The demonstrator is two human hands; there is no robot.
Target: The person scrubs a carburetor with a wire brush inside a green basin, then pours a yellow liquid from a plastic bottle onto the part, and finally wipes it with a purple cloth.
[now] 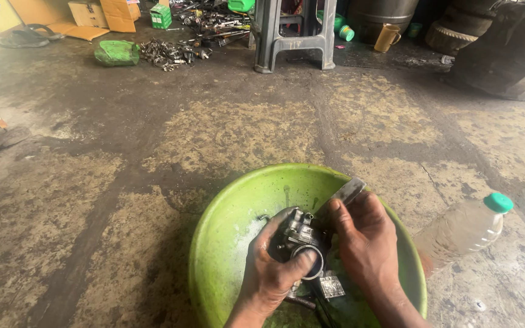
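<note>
Overhead, carburetor [299, 240] in both hands.

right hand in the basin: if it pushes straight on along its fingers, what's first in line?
Right hand points up-left, fingers already on the flat metal blade and against the carburetor held by the left hand. Beyond those, likely the green basin wall; depth unclear.

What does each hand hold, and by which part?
Left hand grips the metal carburetor by its body; right hand holds a flat blade by its lower end.
</note>
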